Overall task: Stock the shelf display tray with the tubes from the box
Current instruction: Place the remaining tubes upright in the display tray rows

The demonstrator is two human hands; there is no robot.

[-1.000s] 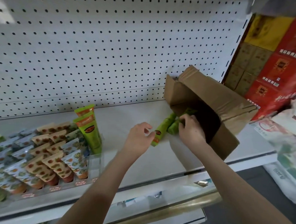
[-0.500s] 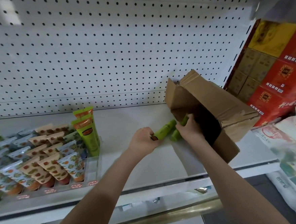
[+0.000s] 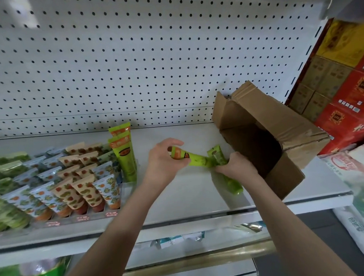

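Green plastic squeeze tubes with orange-printed crimped ends are what's getting stocked, and there's only the head view to go on, so here's how it looks.

One green tube (image 3: 183, 156) lies crosswise between the hands, above the white metal shelf (image 3: 180, 194). The left hand (image 3: 164, 161) has its fingers curled round the flat crimped end, thumb underneath. The cap end runs into the right hand (image 3: 237, 166), which is wrapped round a small bunch of the same tubes (image 3: 233, 182). One pokes up from the fist and one hangs below it. I can't tell if the right hand also grips the crosswise one.

My guess is the right hand holds the supply while the left peels singles off. That makes sense, since the clear plastic display tray (image 3: 126, 186) sits to the left. Two matching green tubes (image 3: 124, 157) stand upright in its rightmost row, crimp up, beside rows of patterned tubes (image 3: 83, 187).

Just right of the hands, the brown cardboard box (image 3: 284, 130) lies tipped on its side, mouth facing them, probably for easy reaching.
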